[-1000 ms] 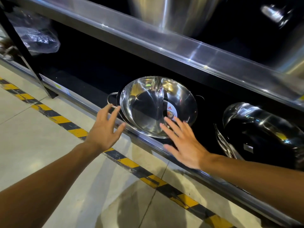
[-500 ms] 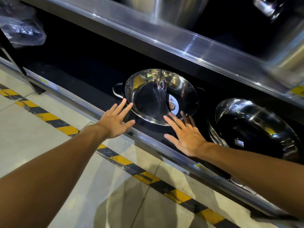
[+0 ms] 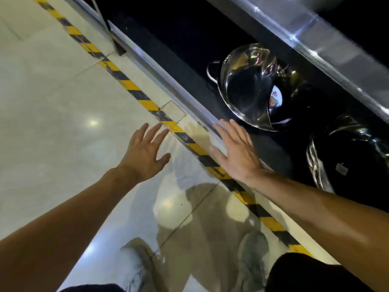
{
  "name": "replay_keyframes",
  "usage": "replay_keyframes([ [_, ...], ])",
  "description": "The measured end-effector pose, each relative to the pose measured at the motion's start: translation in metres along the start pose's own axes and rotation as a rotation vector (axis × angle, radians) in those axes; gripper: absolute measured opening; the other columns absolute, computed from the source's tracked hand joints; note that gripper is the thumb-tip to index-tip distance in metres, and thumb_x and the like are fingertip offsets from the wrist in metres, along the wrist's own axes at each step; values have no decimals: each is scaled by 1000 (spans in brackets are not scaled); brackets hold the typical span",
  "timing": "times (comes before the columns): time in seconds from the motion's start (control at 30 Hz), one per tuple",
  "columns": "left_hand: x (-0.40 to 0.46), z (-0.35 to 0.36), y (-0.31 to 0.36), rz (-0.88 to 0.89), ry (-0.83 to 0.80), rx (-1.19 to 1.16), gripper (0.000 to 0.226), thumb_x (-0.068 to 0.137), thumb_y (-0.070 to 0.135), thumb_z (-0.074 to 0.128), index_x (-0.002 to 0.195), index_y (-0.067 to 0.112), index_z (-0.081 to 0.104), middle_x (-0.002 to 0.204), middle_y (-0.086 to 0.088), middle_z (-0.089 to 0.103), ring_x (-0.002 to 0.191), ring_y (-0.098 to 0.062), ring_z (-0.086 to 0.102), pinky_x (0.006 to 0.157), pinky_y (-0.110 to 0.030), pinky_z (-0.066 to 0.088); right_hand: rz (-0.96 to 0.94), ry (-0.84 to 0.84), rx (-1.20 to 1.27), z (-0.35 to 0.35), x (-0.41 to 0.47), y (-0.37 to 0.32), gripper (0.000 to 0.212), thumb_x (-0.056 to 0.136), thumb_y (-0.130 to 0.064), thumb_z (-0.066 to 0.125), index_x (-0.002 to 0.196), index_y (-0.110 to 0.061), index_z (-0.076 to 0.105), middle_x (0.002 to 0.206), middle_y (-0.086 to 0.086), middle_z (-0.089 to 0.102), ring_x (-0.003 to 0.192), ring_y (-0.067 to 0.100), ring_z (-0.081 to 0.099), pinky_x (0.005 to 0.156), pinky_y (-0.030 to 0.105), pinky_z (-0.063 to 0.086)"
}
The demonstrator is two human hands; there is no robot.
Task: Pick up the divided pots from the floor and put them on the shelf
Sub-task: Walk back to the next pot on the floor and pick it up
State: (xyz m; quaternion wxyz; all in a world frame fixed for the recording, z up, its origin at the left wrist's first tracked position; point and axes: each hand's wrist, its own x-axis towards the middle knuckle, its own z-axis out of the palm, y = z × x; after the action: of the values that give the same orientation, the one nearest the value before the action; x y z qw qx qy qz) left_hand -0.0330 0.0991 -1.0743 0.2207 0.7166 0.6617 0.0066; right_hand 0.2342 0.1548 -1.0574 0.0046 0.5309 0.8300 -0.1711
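Note:
A shiny steel divided pot (image 3: pixel 247 89) with a curved partition, a round label and a loop handle rests on the dark bottom shelf (image 3: pixel 189 66). My left hand (image 3: pixel 145 152) hovers over the floor with fingers spread, holding nothing. My right hand (image 3: pixel 235 152) is open too, palm down over the striped floor tape, its fingertips near the shelf's metal front edge (image 3: pixel 168 85), just short of the pot. Neither hand touches the pot.
Another stack of shiny steel pots (image 3: pixel 345 157) sits to the right on the same shelf. An upper metal shelf edge (image 3: pixel 315 45) overhangs. Yellow-black tape (image 3: pixel 134 89) runs along the tiled floor. My shoes (image 3: pixel 252 260) show at the bottom.
Both hands have pulled back from the pot and off the shelf toward the floor. The view has tilted down, bringing my feet into sight. The pot stays on the shelf.

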Motion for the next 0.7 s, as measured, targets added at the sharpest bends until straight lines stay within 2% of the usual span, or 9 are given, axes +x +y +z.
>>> replay_keyframes([
  [0.07,-58,-31,-15,-112,-84,21,76,88,56,37,154,18,30,164,-7,20,151,-37,10,122,-50,10,-100,-107,-23,-26,-16,-41,64,102,-45,45,159,-21,27,167,1,24,156,25,14,124,44,13],
  [0.17,-142,-97,-25,-264,-124,20,74,95,57,40,157,22,19,166,-4,11,152,-32,2,123,-47,3,-172,-247,7,-88,-38,-108,70,102,-47,44,162,-25,17,169,-2,16,156,21,13,125,38,14],
  [0.23,-196,-152,-25,-348,-150,36,77,95,59,38,158,23,12,167,-2,7,153,-30,0,123,-46,1,-165,-328,61,-138,-50,-158,71,101,-50,46,161,-26,18,169,-2,14,155,18,12,124,35,15],
  [0.33,-278,-245,-21,-458,-183,4,76,95,62,32,157,26,11,167,0,7,153,-28,0,123,-46,-2,-217,-441,36,-218,-62,-238,69,100,-55,45,160,-28,23,168,-2,20,155,19,15,124,37,18],
  [0.5,-415,-398,-23,-614,-111,-36,71,96,62,32,156,25,21,164,0,20,152,-27,9,123,-46,1,-342,-530,-60,-344,-78,-370,67,100,-55,43,159,-26,28,167,-2,23,153,20,19,121,34,17],
  [0.7,-545,-519,-56,-770,24,-86,73,96,62,33,157,26,16,165,1,14,152,-27,6,123,-47,2,-440,-513,-67,-445,-90,-503,65,100,-56,45,156,-24,35,164,-3,29,151,17,23,120,33,22],
])
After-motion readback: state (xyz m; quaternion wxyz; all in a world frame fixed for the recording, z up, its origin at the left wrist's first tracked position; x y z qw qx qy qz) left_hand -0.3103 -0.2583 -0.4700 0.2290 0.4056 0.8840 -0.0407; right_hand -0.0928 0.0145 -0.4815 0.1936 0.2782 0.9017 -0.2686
